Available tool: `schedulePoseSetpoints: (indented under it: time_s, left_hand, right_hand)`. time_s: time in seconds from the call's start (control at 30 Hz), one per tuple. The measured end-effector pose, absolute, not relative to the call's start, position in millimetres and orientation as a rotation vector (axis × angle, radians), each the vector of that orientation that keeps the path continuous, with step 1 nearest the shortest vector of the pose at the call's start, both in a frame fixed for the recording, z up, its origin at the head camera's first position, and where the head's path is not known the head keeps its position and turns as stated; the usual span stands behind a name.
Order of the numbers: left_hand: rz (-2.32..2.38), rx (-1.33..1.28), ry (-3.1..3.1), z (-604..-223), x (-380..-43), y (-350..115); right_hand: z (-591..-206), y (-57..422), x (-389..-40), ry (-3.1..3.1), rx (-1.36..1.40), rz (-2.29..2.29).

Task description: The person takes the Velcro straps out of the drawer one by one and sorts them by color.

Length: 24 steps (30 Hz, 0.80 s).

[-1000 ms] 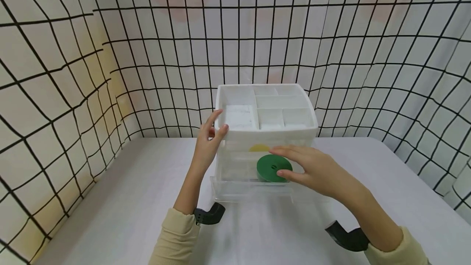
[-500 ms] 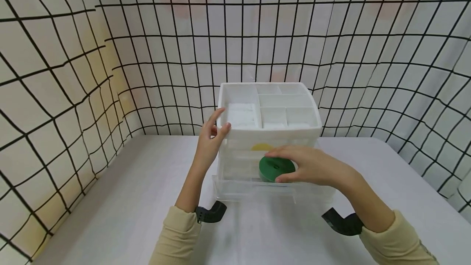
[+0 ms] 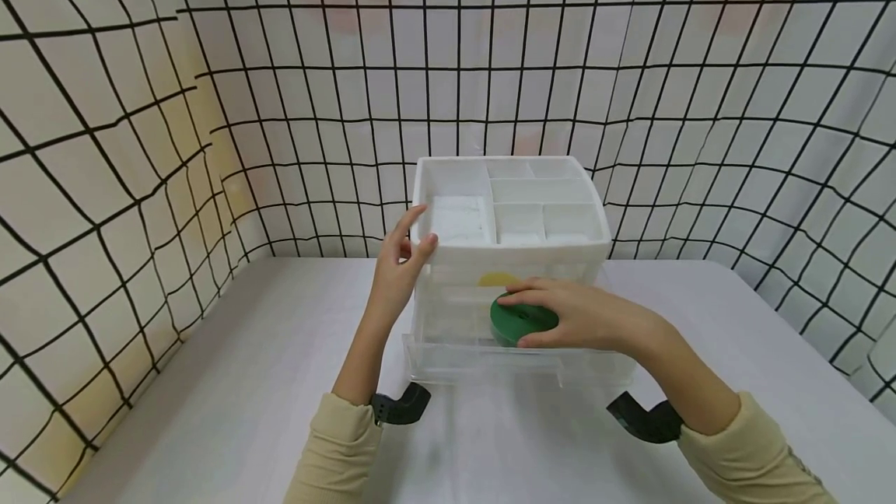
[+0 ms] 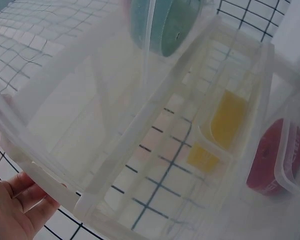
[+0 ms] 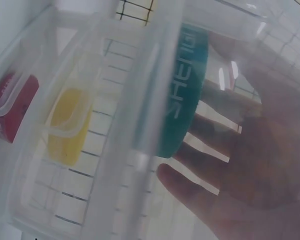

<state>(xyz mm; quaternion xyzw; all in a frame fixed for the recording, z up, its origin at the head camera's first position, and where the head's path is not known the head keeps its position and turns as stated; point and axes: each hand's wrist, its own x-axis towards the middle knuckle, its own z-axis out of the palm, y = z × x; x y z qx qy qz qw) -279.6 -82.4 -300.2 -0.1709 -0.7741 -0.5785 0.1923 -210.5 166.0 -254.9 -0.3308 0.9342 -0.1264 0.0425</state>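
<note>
A small drawer unit (image 3: 514,257) stands on the table, with a white compartmented top and clear drawers. One clear drawer (image 3: 483,364) is pulled out towards me, holding a green round disc (image 3: 514,325) with pale lettering on its side (image 5: 182,75). My right hand (image 3: 598,316) grips this disc, fingers over its far upper edge and thumb at the near edge. At the unit's upper left corner, my left hand (image 3: 396,271) holds the white rim between thumb and forefinger. The left wrist view shows fingertips (image 4: 42,210) curled near the unit's edge.
A yellow disc (image 5: 70,125) and a red disc (image 5: 15,107) lie in other drawers of the unit. A white table (image 3: 280,379) lies beneath, enclosed by white walls with a black grid (image 3: 336,99). Each wrist wears a dark band with a curved mount (image 3: 402,404).
My right hand has lowered and moved slightly left, its fingers and thumb closing around the green disc. The left hand keeps its hold on the unit, and the drawer stays pulled out.
</note>
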Motion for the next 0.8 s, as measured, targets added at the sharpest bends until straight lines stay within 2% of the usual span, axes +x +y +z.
schedulePoseSetpoints:
  time_s: [0.47, 0.67, 0.8]
  left_hand:
    - [-1.638, -0.499, -2.177, -298, -278, -82]
    - [-1.673, -0.481, -2.204, -288, -267, -81]
    - [-1.662, -0.485, -2.196, -297, -278, -82]
  right_hand:
    - [-256, 166, -211, 2.855, -0.997, -0.384]
    - [-253, 167, -208, 2.881, -0.961, -0.370]
    - [-251, 169, -205, 2.882, -0.923, -0.403]
